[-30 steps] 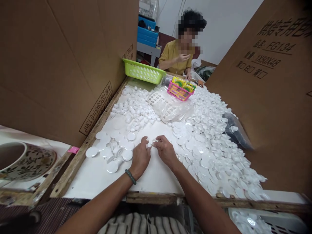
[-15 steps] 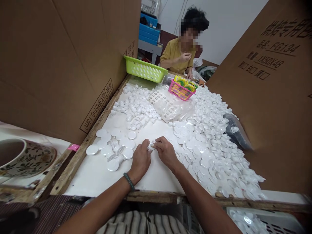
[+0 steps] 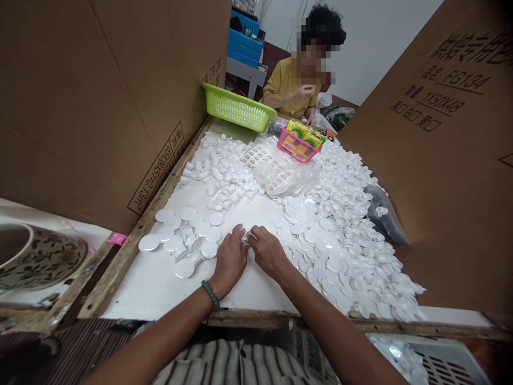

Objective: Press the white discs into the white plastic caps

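Note:
My left hand (image 3: 229, 260) and my right hand (image 3: 267, 251) meet over the white table top (image 3: 248, 291), fingers pinched together on a small white plastic part (image 3: 245, 238) held between them. Just left of my left hand lies a small group of white round discs with stems (image 3: 185, 239). To the right spreads a large heap of white round discs (image 3: 344, 240). Farther back sits a pile of small white caps (image 3: 222, 174).
Cardboard sheets wall in the left (image 3: 100, 101) and right (image 3: 449, 160) sides. A clear bag of parts (image 3: 276, 171), a pink basket (image 3: 298, 145) and a green basket (image 3: 238, 108) sit at the back. A person in a yellow shirt (image 3: 290, 88) sits opposite. A patterned bowl (image 3: 40, 259) is at far left.
Both hands stay pinched together at the same spot, with only small finger shifts on the part. The view has tilted slightly.

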A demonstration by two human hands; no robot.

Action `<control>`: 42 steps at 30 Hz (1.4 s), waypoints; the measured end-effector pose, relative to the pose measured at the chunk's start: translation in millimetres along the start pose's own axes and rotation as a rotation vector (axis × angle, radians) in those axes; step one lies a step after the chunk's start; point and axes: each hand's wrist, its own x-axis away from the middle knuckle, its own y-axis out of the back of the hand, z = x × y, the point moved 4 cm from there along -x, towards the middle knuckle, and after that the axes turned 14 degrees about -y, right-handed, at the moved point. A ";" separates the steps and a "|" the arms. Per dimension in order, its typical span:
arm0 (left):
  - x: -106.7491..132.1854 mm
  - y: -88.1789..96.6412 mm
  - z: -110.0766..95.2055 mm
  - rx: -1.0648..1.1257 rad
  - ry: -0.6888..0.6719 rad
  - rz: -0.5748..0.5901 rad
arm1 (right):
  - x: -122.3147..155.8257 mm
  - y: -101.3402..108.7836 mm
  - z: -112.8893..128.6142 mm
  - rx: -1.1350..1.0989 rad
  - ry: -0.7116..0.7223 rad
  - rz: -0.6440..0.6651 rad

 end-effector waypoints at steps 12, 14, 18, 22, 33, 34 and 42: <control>-2.7 0.8 2.3 0.018 0.001 0.014 | -13.6 19.5 3.9 0.038 0.069 0.091; -2.5 2.2 3.2 0.030 -0.012 0.007 | -14.0 17.3 -1.7 -0.075 0.003 0.100; 1.0 8.8 -0.8 0.093 -0.028 0.005 | -4.5 6.5 -21.3 -0.522 -0.245 0.059; 2.7 15.1 -7.7 0.213 0.078 0.047 | 18.2 -5.5 -33.0 -0.823 -0.420 0.033; -0.3 0.5 2.8 0.597 0.486 0.124 | 34.2 8.4 -21.5 -0.532 -0.173 0.018; -0.5 -0.2 3.7 0.623 0.518 0.127 | 31.1 8.0 -22.0 -0.500 -0.176 0.043; -5.3 -2.0 7.0 0.684 0.673 0.166 | 0.2 20.5 -24.8 -0.325 -0.193 0.362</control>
